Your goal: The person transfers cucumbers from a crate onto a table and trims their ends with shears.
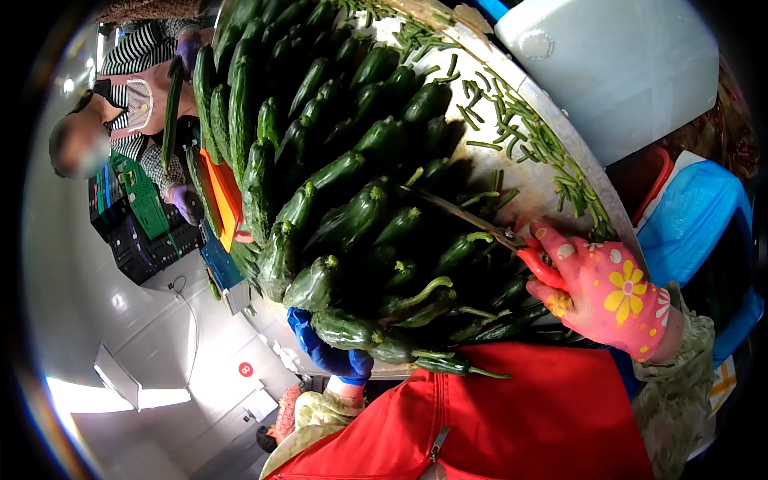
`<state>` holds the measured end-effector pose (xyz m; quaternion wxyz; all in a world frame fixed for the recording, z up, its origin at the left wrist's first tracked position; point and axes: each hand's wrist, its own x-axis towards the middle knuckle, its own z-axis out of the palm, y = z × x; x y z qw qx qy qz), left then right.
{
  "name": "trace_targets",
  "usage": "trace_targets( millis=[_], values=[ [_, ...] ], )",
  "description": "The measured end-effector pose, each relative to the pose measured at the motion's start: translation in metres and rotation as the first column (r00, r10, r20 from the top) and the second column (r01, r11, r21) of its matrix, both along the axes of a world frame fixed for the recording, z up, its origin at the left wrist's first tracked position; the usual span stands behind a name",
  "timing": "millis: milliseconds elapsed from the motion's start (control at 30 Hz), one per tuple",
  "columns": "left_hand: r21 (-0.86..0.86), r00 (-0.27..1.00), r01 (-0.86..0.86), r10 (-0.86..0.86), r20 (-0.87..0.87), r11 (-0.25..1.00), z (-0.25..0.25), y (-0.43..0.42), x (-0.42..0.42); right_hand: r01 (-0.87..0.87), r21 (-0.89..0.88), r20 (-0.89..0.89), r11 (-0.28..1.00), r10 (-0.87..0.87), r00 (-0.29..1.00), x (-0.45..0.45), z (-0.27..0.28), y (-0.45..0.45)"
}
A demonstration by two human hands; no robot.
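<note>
My right hand [604,292], in a pink flowered glove, is closed around the red handles of scissors [472,218]. The blades reach left over the heap, their tips beside the stem of a cucumber [362,210]. My left hand [324,352], in a blue glove, is at the heap's lower left edge. Its fingers curl against a cucumber [346,330] there, partly hidden beneath it. Many green cucumbers lie piled together, several with stems [428,294] still attached. Cut stem pieces [512,120] are strewn on the pale round table [480,56].
A co-worker [132,100] across the table wears purple gloves and handles a long cucumber [171,112]. Stacked crates [144,212] stand behind that person. At right are a white container [616,56], a red tub [654,180] and a blue bag [694,212].
</note>
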<state>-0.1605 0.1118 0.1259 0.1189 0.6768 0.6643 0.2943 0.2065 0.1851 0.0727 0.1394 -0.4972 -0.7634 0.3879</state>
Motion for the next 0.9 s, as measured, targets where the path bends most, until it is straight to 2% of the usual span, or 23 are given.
trace_targets(
  millis=[133, 233, 300, 333, 433, 467, 567, 600, 633, 700, 800, 900],
  values=[
    [-0.023, 0.995, -0.022, 0.02, -0.094, 0.999, 0.001, -0.008, -0.008, -0.001, -0.121, 0.018, 0.993, 0.003, 1.0, -0.005, -0.003, -0.003],
    [0.01, 0.98, 0.022, -0.02, -0.196, 1.0, 0.0, -0.007, -0.011, 0.009, -0.011, 0.037, 1.0, -0.008, 0.999, -0.009, -0.008, -0.004],
    [0.037, 0.956, 0.051, -0.038, -0.29, 0.998, -0.001, -0.005, -0.011, 0.059, -0.051, -0.066, 0.997, -0.062, 0.996, -0.01, -0.01, -0.006],
    [-0.005, 0.966, 0.028, -0.028, -0.257, 1.0, 0.002, -0.002, -0.008, 0.082, -0.079, -0.114, 0.994, -0.09, 0.989, -0.008, -0.011, -0.008],
    [0.029, 0.961, 0.075, -0.064, -0.271, 0.997, 0.002, 0.001, -0.005, 0.066, 0.047, -0.143, 0.997, -0.059, 0.988, 0.011, -0.003, -0.018],
    [0.012, 0.972, 0.041, -0.037, -0.234, 0.999, 0.002, -0.003, -0.007, 0.095, -0.049, -0.241, 0.994, -0.104, 0.965, 0.021, 0.001, -0.021],
    [-0.005, 0.994, -0.002, 0.002, -0.106, 1.0, -0.002, -0.009, -0.01, 0.004, -0.238, -0.103, 0.971, -0.029, 0.994, 0.041, 0.017, -0.032],
    [0.013, 0.998, 0.018, -0.018, -0.055, 1.0, -0.002, -0.003, -0.004, 0.018, -0.383, -0.139, 0.924, -0.077, 0.987, 0.04, 0.024, -0.03],
    [0.033, 0.999, 0.038, -0.038, -0.005, 0.999, -0.002, 0.0, -0.001, 0.029, -0.417, -0.13, 0.908, -0.092, 0.987, 0.04, 0.023, -0.031],
    [-0.023, 0.998, -0.024, 0.023, -0.058, 0.999, 0.0, -0.01, -0.007, 0.047, -0.484, -0.115, 0.874, -0.117, 0.986, 0.037, 0.023, -0.035],
    [0.02, 0.997, 0.015, -0.014, -0.081, 1.0, -0.005, -0.014, -0.015, 0.09, -0.347, -0.121, 0.934, -0.14, 0.983, 0.03, 0.022, -0.039],
    [0.036, 0.994, 0.074, -0.07, -0.089, 0.997, -0.005, -0.012, -0.017, 0.076, -0.396, -0.089, 0.915, -0.12, 0.989, 0.032, 0.034, -0.026]
  ],
)
